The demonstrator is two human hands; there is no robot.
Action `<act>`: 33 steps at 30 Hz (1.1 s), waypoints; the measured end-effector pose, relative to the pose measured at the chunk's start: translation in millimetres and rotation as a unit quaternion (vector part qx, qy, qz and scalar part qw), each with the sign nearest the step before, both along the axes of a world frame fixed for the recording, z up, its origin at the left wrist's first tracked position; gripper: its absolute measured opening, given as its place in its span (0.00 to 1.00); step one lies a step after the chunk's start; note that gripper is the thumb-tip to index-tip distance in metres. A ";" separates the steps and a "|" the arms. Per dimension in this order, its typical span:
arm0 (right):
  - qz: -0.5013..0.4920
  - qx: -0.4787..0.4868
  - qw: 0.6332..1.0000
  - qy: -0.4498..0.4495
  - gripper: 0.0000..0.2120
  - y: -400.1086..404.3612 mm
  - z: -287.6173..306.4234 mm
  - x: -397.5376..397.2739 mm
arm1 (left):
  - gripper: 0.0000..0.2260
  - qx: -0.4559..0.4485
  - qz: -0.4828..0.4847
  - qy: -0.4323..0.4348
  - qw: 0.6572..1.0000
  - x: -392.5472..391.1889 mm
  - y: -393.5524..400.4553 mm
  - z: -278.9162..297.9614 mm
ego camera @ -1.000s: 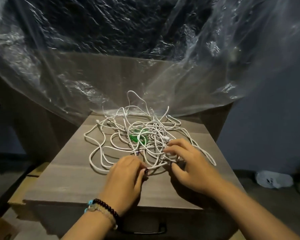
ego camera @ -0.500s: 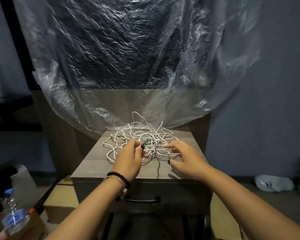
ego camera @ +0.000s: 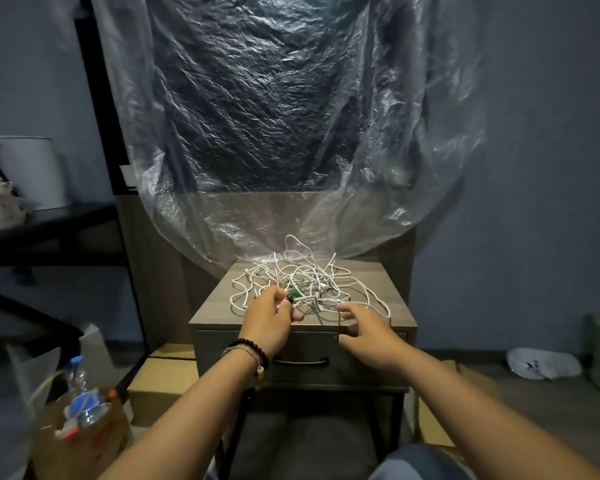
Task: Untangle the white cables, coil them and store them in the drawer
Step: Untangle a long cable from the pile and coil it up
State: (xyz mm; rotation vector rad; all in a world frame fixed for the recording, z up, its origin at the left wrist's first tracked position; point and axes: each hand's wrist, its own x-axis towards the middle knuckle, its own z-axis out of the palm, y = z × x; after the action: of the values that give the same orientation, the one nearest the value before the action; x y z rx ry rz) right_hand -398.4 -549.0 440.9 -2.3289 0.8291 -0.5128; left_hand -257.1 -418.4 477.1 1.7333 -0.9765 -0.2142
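Note:
A tangle of white cables [ego camera: 309, 275] with a small green piece [ego camera: 294, 292] in it lies on top of a grey wooden nightstand [ego camera: 215, 306]. My left hand [ego camera: 269, 318] grips strands at the near left of the tangle, fingers curled round them. My right hand [ego camera: 368, 332] hovers at the near right edge of the pile, fingers spread and relaxed, its fingertips at the cables. Below the top, the drawer [ego camera: 302, 362] with its dark handle is closed.
Clear plastic sheeting [ego camera: 291, 116] hangs behind the nightstand and drapes onto its back edge. A cardboard box with plastic bottles [ego camera: 84, 417] stands at lower left, a dark shelf [ego camera: 49, 220] at left, flat cardboard [ego camera: 163, 375] on the floor, a white bag [ego camera: 542, 363] at right.
The view has pulled back and up from the nightstand. My left hand has moved onto the near-left strands and closed on them. My right hand has drawn back to the pile's near edge.

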 end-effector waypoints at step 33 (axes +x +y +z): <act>-0.013 -0.050 0.993 0.110 0.11 -105.8 1.3 67.5 | 0.15 -0.320 -0.162 0.520 0.776 72.6 -77.5 -4.3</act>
State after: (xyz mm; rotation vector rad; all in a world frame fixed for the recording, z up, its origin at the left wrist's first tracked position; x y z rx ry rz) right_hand -330.9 -654.8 442.2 -2.5019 0.9563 -0.3175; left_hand -184.6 -496.0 472.9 0.5887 -0.3899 -0.8528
